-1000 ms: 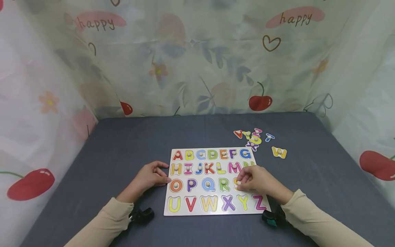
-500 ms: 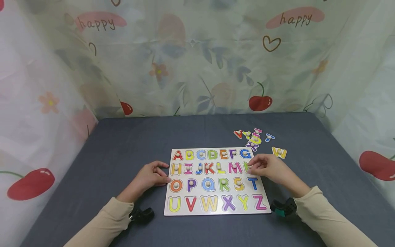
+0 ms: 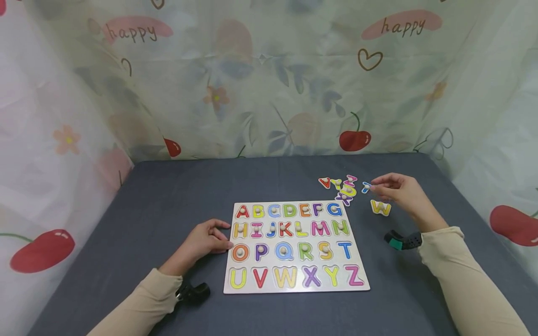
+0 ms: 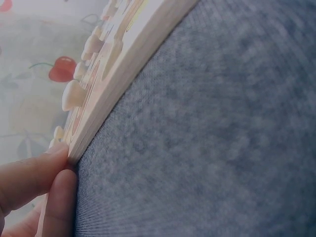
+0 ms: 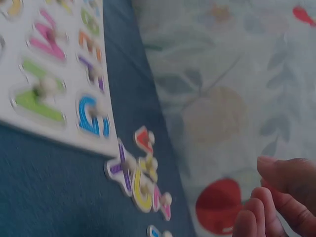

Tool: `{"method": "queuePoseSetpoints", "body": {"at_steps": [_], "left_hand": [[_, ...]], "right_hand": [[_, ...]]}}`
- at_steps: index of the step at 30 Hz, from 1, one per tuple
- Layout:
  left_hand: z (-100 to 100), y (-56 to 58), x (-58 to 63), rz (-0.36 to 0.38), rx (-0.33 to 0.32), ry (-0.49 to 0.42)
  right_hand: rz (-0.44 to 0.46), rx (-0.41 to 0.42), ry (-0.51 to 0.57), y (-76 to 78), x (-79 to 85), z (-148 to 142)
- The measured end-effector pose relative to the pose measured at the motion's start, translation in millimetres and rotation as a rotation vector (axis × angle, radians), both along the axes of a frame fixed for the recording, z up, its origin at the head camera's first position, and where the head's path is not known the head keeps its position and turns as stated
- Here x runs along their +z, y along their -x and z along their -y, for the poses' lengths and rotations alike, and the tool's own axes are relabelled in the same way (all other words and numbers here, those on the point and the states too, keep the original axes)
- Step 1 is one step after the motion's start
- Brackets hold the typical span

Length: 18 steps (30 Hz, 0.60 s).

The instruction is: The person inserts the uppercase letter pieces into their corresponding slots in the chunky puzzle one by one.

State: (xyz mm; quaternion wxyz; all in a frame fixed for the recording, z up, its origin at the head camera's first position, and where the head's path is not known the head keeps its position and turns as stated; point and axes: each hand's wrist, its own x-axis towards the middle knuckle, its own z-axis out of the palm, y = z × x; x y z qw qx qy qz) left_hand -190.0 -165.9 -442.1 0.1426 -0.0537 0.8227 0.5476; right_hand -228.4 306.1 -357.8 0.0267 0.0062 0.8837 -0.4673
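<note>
A white alphabet puzzle board (image 3: 294, 290) lies on the dark tablecloth, its top three rows filled with knobbed letters except the T slot. My left hand (image 3: 206, 240) rests at its left edge; in the left wrist view, the fingertips (image 4: 59, 153) touch the board's rim. My right hand (image 3: 397, 191) reaches past the board's upper right corner, with fingertips right at the blue letter T piece (image 3: 366, 187). In the right wrist view, the right hand (image 5: 281, 192) has thumb and fingers loosely bent, and the T shows only partly at the bottom edge.
Beyond the board's top right corner cluster the red V (image 3: 324, 182), yellow Y (image 3: 336, 183), pink Z (image 3: 350, 179), yellow U (image 3: 348, 190) and purple X (image 3: 343, 199). The yellow W (image 3: 380, 207) lies apart, below the right hand. A patterned curtain (image 3: 269, 93) hangs behind the table.
My right hand has left the S piece in the third row and moved up and right to the loose T. The left hand stays at the board's edge.
</note>
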Motion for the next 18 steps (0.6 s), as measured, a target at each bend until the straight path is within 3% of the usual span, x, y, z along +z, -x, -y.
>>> {"method": "queuePoseSetpoints", "body": {"at_steps": [9,18], "left_hand": [[0,0.7,-0.9,0.003,0.009,0.012],[0,0.8,-1.5,-0.004,0.0,-0.012]], "right_hand": [[0.057,-0.059,-0.013,42.7,-23.6,-23],[0.13,-0.115,0.041,62.9,-49.7,-21]]}}
